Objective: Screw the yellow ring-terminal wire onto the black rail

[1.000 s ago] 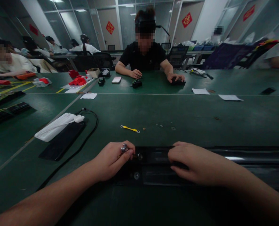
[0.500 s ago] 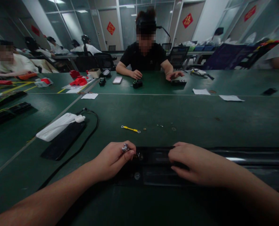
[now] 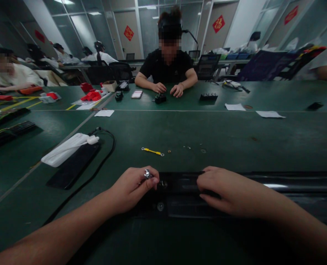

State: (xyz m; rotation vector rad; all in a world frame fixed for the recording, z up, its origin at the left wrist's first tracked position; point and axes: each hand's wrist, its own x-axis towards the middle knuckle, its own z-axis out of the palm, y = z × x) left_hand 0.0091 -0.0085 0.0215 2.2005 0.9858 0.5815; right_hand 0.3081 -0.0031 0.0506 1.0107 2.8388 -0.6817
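Over the green worktop (image 3: 221, 140), angling forearms (image 3: 77, 217) inward.
Pinching left hand (image 3: 136, 187) shut by a metal fastener (image 3: 163, 184); resting right hand (image 3: 222, 188) half-open on the black bar (image 3: 298, 187).

Round the left hand's (image 3: 136, 187) pinch, the long bar (image 3: 182, 182) is glossy black, streaked with white shine well to the right; the finger ring (image 3: 147, 174) at the pinch is silver. Just beyond, the strip (image 3: 153, 151) is yellow with silver-grey ends, and the tiny round piece (image 3: 169, 151) looks brassy, though the light is too dim to be sure. Left of the grip, the bundle (image 3: 66, 149) is white, the slab (image 3: 72, 167) and cable (image 3: 114, 141) black. The tabletop (image 3: 221, 140) is green, pale-lined.
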